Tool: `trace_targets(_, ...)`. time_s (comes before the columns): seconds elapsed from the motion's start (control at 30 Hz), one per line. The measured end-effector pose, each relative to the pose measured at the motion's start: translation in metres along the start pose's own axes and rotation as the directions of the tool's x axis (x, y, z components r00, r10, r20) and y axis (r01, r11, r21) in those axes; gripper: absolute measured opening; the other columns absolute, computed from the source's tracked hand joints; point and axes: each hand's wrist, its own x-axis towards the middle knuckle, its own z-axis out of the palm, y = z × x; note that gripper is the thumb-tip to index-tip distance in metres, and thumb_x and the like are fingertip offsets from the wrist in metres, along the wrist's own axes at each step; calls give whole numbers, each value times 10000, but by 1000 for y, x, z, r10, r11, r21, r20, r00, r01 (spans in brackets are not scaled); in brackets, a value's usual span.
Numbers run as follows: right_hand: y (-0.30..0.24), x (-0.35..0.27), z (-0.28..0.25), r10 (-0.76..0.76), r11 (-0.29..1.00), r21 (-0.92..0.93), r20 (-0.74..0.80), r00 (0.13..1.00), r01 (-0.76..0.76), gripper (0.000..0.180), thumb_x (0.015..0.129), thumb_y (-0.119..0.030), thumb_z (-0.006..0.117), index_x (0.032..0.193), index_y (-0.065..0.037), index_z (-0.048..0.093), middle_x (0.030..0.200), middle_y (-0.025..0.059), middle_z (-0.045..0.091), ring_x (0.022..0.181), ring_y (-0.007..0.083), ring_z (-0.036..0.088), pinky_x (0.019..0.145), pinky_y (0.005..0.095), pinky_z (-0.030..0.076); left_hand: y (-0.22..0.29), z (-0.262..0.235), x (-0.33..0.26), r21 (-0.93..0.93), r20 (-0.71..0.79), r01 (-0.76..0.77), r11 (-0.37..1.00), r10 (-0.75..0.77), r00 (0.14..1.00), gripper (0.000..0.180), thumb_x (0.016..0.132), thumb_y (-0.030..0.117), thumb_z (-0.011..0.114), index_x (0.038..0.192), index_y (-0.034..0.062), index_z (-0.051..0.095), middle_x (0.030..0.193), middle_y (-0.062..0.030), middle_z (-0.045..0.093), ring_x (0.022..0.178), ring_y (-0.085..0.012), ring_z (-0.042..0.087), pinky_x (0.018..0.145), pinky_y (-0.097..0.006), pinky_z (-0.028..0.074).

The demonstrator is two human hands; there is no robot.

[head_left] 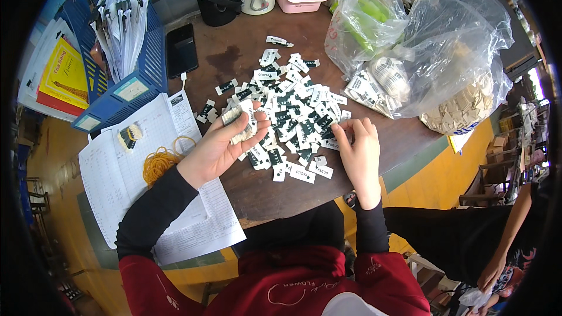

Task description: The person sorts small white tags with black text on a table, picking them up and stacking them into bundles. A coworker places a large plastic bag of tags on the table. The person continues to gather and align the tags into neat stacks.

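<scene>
Small white and dark green fabric labels (301, 131) lie in a loose, overlapping pile on the brown table. Above the pile's left side, my left hand (213, 147) is closed round a thick stack of labels (249, 118), with the thumb lying across it. At the pile's right edge, my right hand (359, 151) has its thumb and forefinger drawn together close to the labels. Whatever its fingertips pinch, if anything, is hidden. A few single labels lie near the table's front edge below the pile.
Written papers (129, 158), a banded label bundle (129, 136) and yellow rubber bands (159, 165) lie left. Behind them stand a blue file rack (126, 105) and a phone (182, 51). Clear plastic bags (433, 52) with labels fill the right; a person's arm (509, 240) shows lower right.
</scene>
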Motion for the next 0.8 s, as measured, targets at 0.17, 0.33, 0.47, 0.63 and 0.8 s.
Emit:
trace_targets(0.17,-8,4,17,-36,983,-182,3,999,35,328,826,-342,754,738,-50,633,781,93,545,776,277,551,702,390,424,-2,0,0,4,2,9,1000,-9,1000,363,1019,186,539,1329,5,481,1209,-107,588,1182,-217,584,1071,-353,491)
trace_targets(0.33,-17,11,17,-37,995,-96,9,999,37,260,804,-253,765,744,-30,645,756,90,553,757,281,557,684,390,446,-5,3,0,0,16,44,999,-44,999,362,1037,172,493,1358,9,454,1201,-99,578,1179,-220,583,1046,-337,509)
trace_targets(0.47,-18,10,3,11,986,164,52,999,-19,185,793,-127,765,764,6,639,734,75,568,661,206,548,618,317,430,-9,8,-4,-71,13,113,991,-112,994,386,1031,180,504,1366,-4,450,1202,-92,573,1186,-214,580,1045,-334,512)
trace_targets(0.63,-26,6,-12,42,944,330,-52,998,-22,139,770,-62,779,785,-13,650,784,71,613,685,225,569,630,316,453,-21,17,-13,-59,102,242,968,-236,966,425,1025,205,515,1386,-5,437,1223,-108,572,1213,-211,564,1071,-334,492)
trace_targets(0.8,-52,-4,-3,-207,919,281,-249,946,275,201,711,-47,798,900,-90,744,840,31,622,760,205,553,688,318,438,-26,19,-17,-15,127,269,963,-265,956,417,1028,216,511,1385,13,435,1287,-119,562,1237,-214,548,1113,-367,454)
